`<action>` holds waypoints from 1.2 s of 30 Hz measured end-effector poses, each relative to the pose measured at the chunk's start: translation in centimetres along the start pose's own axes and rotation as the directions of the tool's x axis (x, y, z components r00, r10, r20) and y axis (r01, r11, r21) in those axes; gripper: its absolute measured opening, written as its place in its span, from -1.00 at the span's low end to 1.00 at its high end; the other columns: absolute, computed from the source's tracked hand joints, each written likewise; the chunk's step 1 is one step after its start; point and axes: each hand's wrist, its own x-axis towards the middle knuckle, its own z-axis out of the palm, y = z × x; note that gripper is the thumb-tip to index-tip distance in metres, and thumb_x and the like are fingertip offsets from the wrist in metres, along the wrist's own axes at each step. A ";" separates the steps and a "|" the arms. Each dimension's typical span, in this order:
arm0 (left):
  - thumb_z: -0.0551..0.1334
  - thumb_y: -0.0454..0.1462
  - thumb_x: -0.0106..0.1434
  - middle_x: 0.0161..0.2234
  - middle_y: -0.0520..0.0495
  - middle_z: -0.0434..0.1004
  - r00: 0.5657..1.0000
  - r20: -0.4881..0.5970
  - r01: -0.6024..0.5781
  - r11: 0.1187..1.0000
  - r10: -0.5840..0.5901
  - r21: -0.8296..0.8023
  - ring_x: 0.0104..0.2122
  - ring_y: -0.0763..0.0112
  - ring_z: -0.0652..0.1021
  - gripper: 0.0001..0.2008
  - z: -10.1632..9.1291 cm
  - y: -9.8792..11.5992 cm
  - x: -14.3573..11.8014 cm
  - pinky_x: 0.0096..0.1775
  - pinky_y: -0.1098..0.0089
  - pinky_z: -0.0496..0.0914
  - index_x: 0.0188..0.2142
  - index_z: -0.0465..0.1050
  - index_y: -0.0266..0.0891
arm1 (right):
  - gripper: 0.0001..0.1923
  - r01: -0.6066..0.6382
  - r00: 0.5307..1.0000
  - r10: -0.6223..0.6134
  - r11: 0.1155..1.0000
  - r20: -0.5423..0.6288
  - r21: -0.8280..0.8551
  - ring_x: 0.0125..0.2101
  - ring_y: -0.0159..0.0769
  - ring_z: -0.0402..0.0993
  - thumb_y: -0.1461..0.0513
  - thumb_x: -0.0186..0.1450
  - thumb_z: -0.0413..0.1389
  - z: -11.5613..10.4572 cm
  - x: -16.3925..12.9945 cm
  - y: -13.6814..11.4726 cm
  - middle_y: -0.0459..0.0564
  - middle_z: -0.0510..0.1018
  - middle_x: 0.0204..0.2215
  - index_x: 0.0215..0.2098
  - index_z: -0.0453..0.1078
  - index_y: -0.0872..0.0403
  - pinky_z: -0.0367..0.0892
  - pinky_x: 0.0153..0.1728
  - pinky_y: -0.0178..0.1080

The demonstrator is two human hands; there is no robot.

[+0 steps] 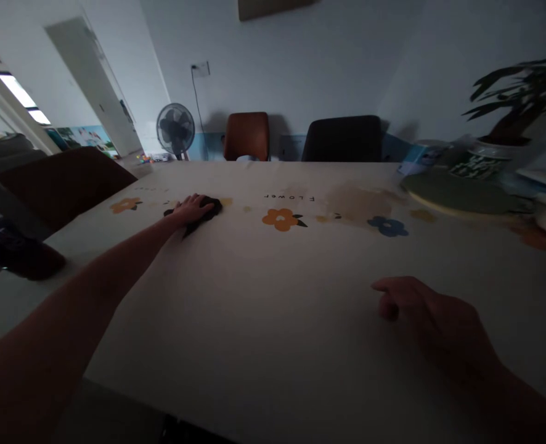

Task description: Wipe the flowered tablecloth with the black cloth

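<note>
The dark cloth [214,206] lies bunched on the pale tablecloth [254,296], directly under the left hand [191,210] and well apart from the right hand [432,314], far over to that hand's left. The left arm reaches out, its hand resting on top of the cloth with fingers extended; whether they grip any of it, I cannot tell. The right hand is half open, 1 finger pointing inward and the others loosely curled, with nothing visible in it. Between the 2 hands is a printed orange flower [273,219].
</note>
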 end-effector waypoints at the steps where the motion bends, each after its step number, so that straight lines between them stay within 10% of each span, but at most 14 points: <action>1: -0.14 0.18 0.31 0.41 -0.16 -0.03 1.000 -0.001 0.027 1.000 -0.027 -0.011 0.36 -0.01 0.07 -0.26 0.0 0.1 1.0 0.29 -0.16 0.02 0.36 0.06 -0.10 | -0.52 -0.004 1.000 0.004 1.000 0.002 0.001 -0.62 -0.34 0.46 -0.06 0.34 -0.24 0.0 0.0 -0.1 -0.13 0.47 -0.64 -0.40 0.39 -0.01 0.33 -0.51 -0.28; 9: -0.15 0.13 0.29 0.33 -0.44 0.07 0.972 -0.059 0.222 0.973 -0.226 -0.060 0.31 -0.20 0.14 -0.21 -0.1 2.0 5.6 0.26 -0.19 0.04 0.34 0.10 -0.32 | -0.58 -0.029 1.000 0.028 0.999 0.014 0.039 -0.64 -0.34 0.44 -0.02 0.36 -0.20 -0.2 0.0 -0.3 -0.16 0.47 -0.65 -0.40 0.38 -0.03 0.35 -0.48 -0.29; 15: -0.13 0.12 0.33 0.37 -0.27 0.04 0.999 -0.022 0.022 0.998 -0.023 -0.054 0.33 -0.11 0.12 -0.29 -0.2 2.7 3.2 0.27 -0.14 0.04 0.35 0.09 -0.16 | -0.57 0.029 0.999 -0.028 0.999 -0.032 0.031 -0.67 -0.30 0.44 -0.04 0.34 -0.22 -0.7 0.2 -0.8 -0.13 0.47 -0.67 -0.44 0.35 -0.05 0.34 -0.54 -0.26; 23: -0.05 0.07 0.36 0.40 -0.18 -0.03 0.933 0.032 -0.357 0.933 0.358 -0.034 0.36 0.04 0.09 -0.33 0.7 6.4 -7.8 0.34 -0.01 0.00 0.36 0.08 -0.14 | -0.55 0.140 0.988 -0.136 0.989 -0.074 0.044 -0.65 -0.35 0.44 -0.03 0.39 -0.22 -0.6 0.0 -0.8 -0.15 0.46 -0.66 -0.41 0.36 -0.01 0.32 -0.51 -0.28; 36: 0.12 0.12 0.33 0.44 -0.19 -0.21 0.687 -0.024 -0.724 0.682 0.726 -0.098 0.41 0.00 -0.07 -0.26 2.6 12.8 -30.0 0.36 -0.14 -0.02 0.40 -0.02 -0.01 | -0.54 0.143 0.981 -0.132 0.987 -0.143 0.073 -0.61 -0.32 0.48 -0.05 0.39 -0.20 -0.1 0.4 -0.1 -0.14 0.46 -0.69 -0.50 0.29 -0.03 0.33 -0.44 -0.26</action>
